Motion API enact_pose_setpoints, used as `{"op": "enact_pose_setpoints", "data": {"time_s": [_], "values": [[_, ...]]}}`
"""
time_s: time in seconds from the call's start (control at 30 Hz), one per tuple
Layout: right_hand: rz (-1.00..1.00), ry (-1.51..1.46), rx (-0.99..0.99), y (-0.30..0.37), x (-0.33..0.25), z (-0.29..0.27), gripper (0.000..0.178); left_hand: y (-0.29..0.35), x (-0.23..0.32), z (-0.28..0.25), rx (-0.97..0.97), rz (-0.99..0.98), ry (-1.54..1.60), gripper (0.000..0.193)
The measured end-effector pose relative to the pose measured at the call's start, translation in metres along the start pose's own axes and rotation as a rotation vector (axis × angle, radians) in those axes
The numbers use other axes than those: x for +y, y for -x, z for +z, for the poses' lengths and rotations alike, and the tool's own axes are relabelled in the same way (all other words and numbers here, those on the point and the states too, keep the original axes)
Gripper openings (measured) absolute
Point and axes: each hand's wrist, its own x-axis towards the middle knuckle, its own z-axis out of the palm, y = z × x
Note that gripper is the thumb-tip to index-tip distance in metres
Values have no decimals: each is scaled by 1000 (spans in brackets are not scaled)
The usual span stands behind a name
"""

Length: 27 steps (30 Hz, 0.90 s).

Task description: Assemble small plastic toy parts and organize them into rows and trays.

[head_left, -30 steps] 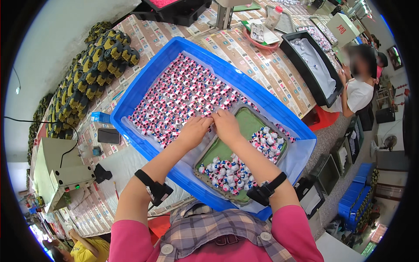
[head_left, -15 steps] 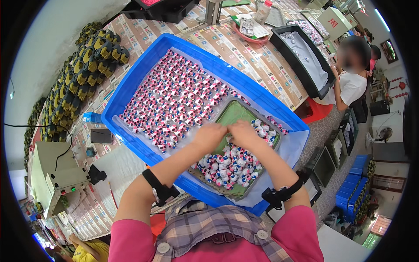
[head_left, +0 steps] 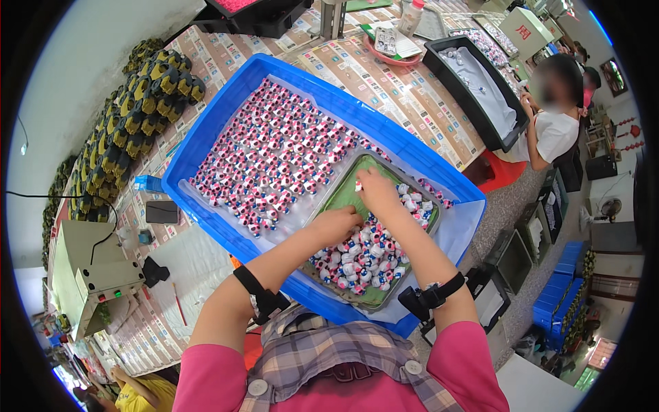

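Head view, right hand (head_left: 376, 193) fingertips hidden among small figures (head_left: 357, 257), grip unclear

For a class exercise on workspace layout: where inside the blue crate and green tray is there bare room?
Green tray: bare far corner by the right hand. Blue crate: thin liner strip beside the arrayed pieces. Crowded: the tray's near half with loose pieces.

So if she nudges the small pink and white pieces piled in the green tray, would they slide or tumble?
Probably tumble: the pieces lie loose, heaped several deep in the green tray. They look light; the right hand pinches one at its fingertips. Rows in the blue bin stand upright, so nudging may tip them.
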Motion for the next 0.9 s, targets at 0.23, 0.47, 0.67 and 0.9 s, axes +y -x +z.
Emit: {"op": "enact_pose_setpoints", "data": {"time_s": [0.23, 0.47, 0.67, 0.9], "values": [[-91, 7, -51, -4, 10, -3, 32, 2, -10, 0, 209, 37, -138, 22], [-111, -25, -28, -6, 1, -7, 28, 7, -5, -6, 211, 19, -159, 22], [-111, -473, 10, -16, -39, -4, 28, 53, -34, -37, 528, -216, -6, 25], [-267, -76, 40, -14, -87, 49, 23, 67, -41, -30, 529, -364, -177, 22]]}}
